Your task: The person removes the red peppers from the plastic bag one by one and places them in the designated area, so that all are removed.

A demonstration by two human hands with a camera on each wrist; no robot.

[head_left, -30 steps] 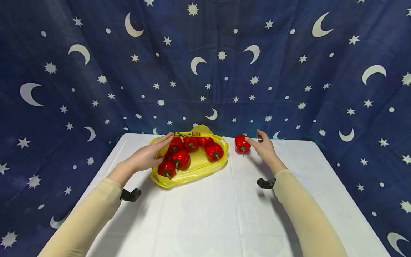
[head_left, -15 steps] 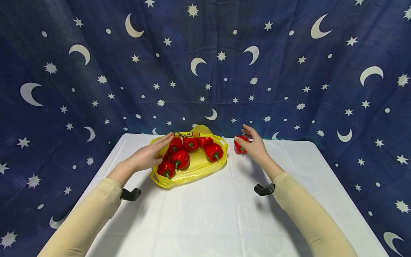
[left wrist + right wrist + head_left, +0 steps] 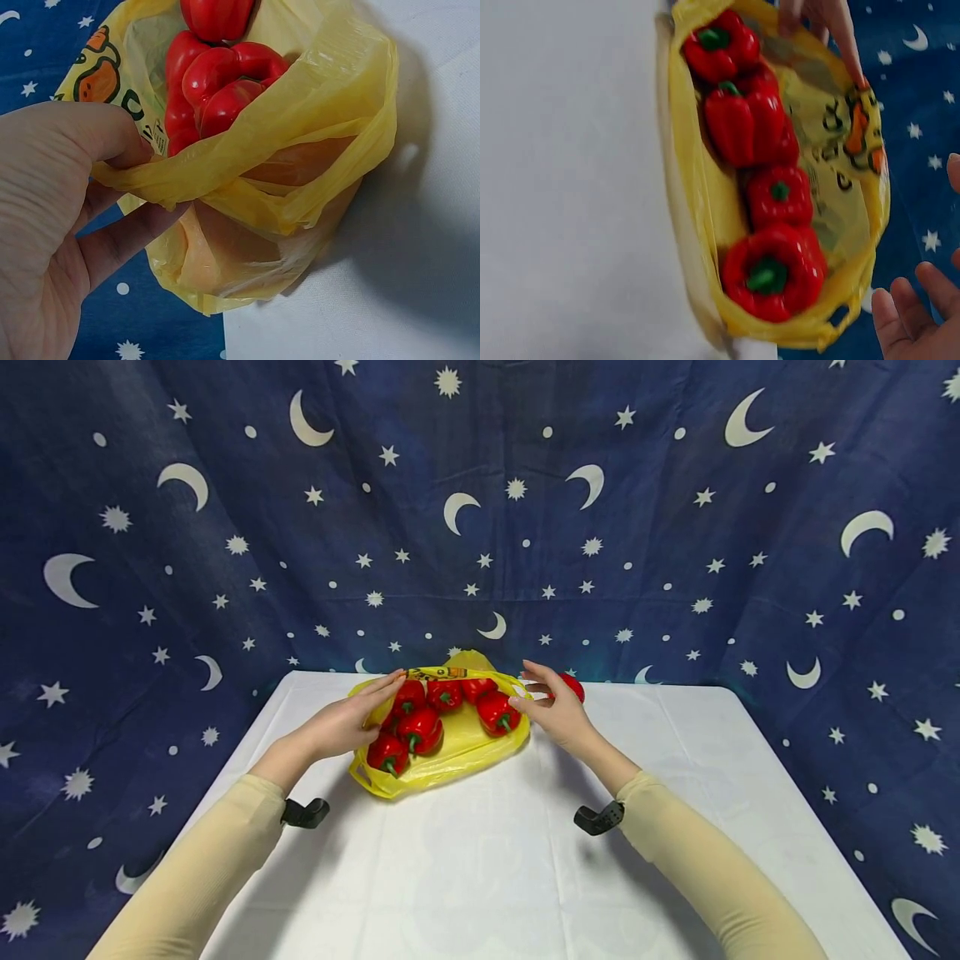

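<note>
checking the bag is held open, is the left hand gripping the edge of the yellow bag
Yes, in the left wrist view the left hand pinches the rim of the yellow bag between thumb and fingers.

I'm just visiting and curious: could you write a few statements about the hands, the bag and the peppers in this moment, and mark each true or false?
1. The left hand holds the edge of the yellow bag. True.
2. The bag is green. False: it is yellow plastic with an orange and black print near its rim.
3. The right hand carries a red pepper. True: the pepper shows behind the fingers, beside the bag's mouth.
4. The bag holds only one pepper. False: several red peppers in the bag lie there, green stems showing.
5. The bag rests on a bare wooden floor. False: it lies on a white table, in front of a dark blue cloth with moons and stars.
</note>
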